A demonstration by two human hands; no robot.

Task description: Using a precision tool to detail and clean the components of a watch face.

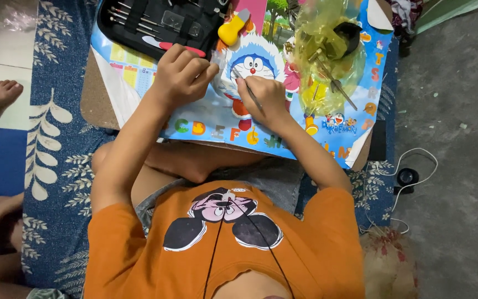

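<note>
Currently we judge the work to be mid-step: fine picking at a small clear part. Our left hand (182,75), fingers curled shut, pinches the small clear piece (217,56) at upper centre of the frame, over the cartoon poster (206,122) on the worktop. Our right hand (264,97) is clamped around a thin metal tool (248,91). Its long axis runs diagonally, tip toward upper left, handle toward lower right. The next move calls for steady tip placement. A black tool case (156,25) lies open above.
</note>
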